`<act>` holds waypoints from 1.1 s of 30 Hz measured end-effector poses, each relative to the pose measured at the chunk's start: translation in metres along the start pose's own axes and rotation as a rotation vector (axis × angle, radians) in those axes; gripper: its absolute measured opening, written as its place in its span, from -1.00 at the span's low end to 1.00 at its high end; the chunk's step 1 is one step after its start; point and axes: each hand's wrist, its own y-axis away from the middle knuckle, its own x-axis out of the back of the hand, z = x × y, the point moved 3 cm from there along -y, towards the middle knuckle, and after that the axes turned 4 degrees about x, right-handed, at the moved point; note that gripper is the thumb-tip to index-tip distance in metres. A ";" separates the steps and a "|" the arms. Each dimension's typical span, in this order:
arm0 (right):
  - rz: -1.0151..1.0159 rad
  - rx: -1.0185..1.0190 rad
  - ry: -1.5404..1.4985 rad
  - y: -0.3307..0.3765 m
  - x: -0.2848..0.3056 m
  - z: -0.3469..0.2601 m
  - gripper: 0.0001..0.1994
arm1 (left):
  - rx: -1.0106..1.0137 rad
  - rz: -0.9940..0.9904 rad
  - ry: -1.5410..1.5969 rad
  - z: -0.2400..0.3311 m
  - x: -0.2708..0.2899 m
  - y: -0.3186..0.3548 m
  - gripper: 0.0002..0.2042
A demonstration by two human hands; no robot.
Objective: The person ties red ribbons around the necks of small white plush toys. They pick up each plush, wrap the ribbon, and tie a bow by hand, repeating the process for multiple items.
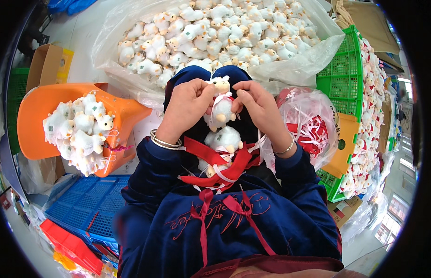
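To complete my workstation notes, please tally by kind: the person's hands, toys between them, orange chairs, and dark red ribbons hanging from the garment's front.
Left hand and right hand: 2
Toy between them: 1
Orange chair: 1
Dark red garment ribbons: 2
Total: 6

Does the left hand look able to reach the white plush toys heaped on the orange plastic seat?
Probably yes: nothing visible blocks those heaped toys, though the left hand holds another white plush toy.
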 end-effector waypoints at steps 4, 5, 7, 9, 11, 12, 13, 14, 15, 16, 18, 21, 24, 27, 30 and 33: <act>-0.061 -0.091 0.093 -0.010 -0.002 0.007 -0.79 | -0.105 0.008 -0.228 0.008 -0.001 0.002 -0.78; -0.054 -0.095 0.111 -0.011 -0.003 0.007 -0.79 | -0.139 0.007 -0.287 0.012 -0.001 0.004 -0.78; -0.061 -0.098 0.135 -0.013 -0.004 0.008 -0.79 | -0.176 0.004 -0.321 0.015 -0.001 0.008 -0.79; -0.087 -0.098 0.149 -0.013 -0.005 0.007 -0.78 | -0.208 0.000 -0.338 0.015 -0.001 0.010 -0.80; -0.087 -0.086 0.143 -0.015 -0.004 0.007 -0.78 | -0.235 -0.005 -0.339 0.014 -0.001 0.010 -0.81; -0.086 -0.080 0.140 -0.016 -0.003 0.007 -0.77 | -0.238 -0.010 -0.370 0.014 -0.002 0.010 -0.81; -0.088 -0.084 0.170 -0.017 -0.003 0.006 -0.76 | -0.242 -0.016 -0.402 0.014 -0.002 0.009 -0.81; -0.089 -0.087 0.199 -0.018 -0.004 0.004 -0.75 | -0.246 -0.021 -0.433 0.014 -0.002 0.009 -0.80; -0.091 -0.090 0.229 -0.018 -0.005 0.002 -0.74 | -0.247 -0.019 -0.441 0.014 -0.002 0.009 -0.80; -0.083 -0.067 0.263 -0.018 -0.006 0.003 -0.74 | -0.248 -0.016 -0.448 0.014 -0.003 0.008 -0.80; -0.067 -0.020 0.327 -0.018 -0.008 0.006 -0.74 | -0.264 -0.011 -0.460 0.015 -0.004 0.008 -0.81; -0.055 0.005 0.375 -0.016 -0.008 0.007 -0.76 | -0.308 0.000 -0.468 0.014 -0.005 0.008 -0.83; -0.021 0.003 0.289 -0.015 -0.007 0.014 -0.80 | -0.334 0.023 -0.435 0.012 -0.005 0.010 -0.86; 0.086 0.001 0.114 -0.012 -0.005 0.024 -0.83 | -0.356 0.056 -0.365 0.010 -0.005 0.014 -0.87; 0.119 0.080 0.133 -0.010 -0.009 0.019 -0.82 | -0.339 0.056 -0.245 0.000 -0.005 0.015 -0.87; 0.025 -0.034 0.090 -0.012 -0.010 0.007 -0.82 | -0.151 -0.028 0.006 -0.008 -0.002 0.014 -0.83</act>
